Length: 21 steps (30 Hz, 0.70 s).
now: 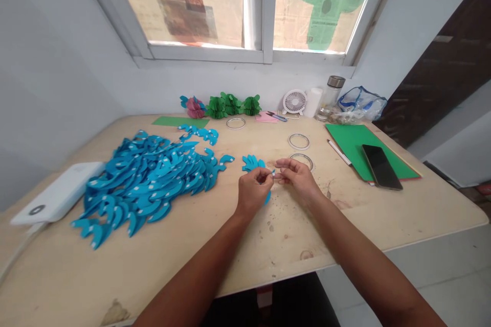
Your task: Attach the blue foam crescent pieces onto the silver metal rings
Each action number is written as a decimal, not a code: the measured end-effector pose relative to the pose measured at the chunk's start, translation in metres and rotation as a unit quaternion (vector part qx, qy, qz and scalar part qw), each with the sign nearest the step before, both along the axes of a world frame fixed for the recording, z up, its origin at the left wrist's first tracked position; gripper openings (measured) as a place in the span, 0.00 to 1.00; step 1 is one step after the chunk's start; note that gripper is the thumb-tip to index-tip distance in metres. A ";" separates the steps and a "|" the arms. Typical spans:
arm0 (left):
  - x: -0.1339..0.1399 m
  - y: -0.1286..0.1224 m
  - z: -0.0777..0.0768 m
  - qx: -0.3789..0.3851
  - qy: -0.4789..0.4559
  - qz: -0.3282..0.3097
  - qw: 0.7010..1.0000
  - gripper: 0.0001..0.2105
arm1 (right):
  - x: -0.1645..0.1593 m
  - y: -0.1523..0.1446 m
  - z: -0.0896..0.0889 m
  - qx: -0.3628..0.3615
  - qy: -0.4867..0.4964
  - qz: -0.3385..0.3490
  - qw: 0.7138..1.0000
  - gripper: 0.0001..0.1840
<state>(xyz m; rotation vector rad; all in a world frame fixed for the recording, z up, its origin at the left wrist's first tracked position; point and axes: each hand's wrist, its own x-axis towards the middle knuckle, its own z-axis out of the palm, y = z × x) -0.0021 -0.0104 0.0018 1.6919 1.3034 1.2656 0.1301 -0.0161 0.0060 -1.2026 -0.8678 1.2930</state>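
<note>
My left hand (253, 190) is closed in a pinch on a blue paper piece (267, 198), whose curved end shows below the fingers. A small white-and-blue tab (273, 174) sticks up at its fingertips. My right hand (299, 178) is close beside it, fingers stretched toward the tab and apart, with a fingertip at or touching it. Just beyond my left hand lie more blue paper cut-outs (250, 162), partly hidden by it. To the left spreads a large heap of curved blue paper pieces (153, 179), many bearing small white squares.
Tape rings (298, 141) lie behind my hands. Right: a green sheet stack (355, 150), phone (381, 166) and pen (339, 152). Along the wall: green paper ornaments (232, 104), scissors (276, 116), a fan (294, 101) and bottle (332, 94). A white device (59, 191) is far left.
</note>
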 end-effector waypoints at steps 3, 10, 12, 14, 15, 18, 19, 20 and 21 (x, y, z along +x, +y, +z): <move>0.001 0.000 -0.001 -0.084 -0.080 -0.016 0.993 0.05 | 0.001 0.000 0.000 0.002 -0.014 0.001 1.000 0.11; 0.000 0.003 0.001 -0.148 -0.157 -0.009 0.976 0.04 | 0.002 0.000 0.001 0.012 -0.042 0.002 0.999 0.09; -0.001 0.004 0.003 -0.159 -0.167 0.003 0.973 0.05 | 0.003 0.000 0.001 0.008 -0.047 -0.001 0.999 0.09; -0.002 0.005 0.005 -0.178 -0.182 0.010 0.967 0.07 | 0.003 -0.001 0.001 0.008 -0.057 0.005 0.998 0.10; -0.002 0.005 0.006 -0.188 -0.190 0.008 0.963 0.07 | 0.003 -0.001 0.002 0.011 -0.065 0.013 0.998 0.10; -0.002 0.005 0.006 -0.207 -0.208 -0.004 0.956 0.08 | 0.002 -0.001 0.003 0.026 -0.102 0.042 0.994 0.10; -0.002 0.005 0.006 -0.209 -0.211 -0.008 0.955 0.09 | 0.002 -0.001 0.003 0.030 -0.114 0.048 0.992 0.10; -0.001 0.005 0.005 -0.211 -0.214 -0.011 0.954 0.09 | 0.002 -0.001 0.004 0.034 -0.125 0.053 0.990 0.10; -0.001 0.005 0.005 -0.211 -0.215 -0.013 0.953 0.09 | 0.002 -0.001 0.004 0.037 -0.132 0.056 0.989 0.10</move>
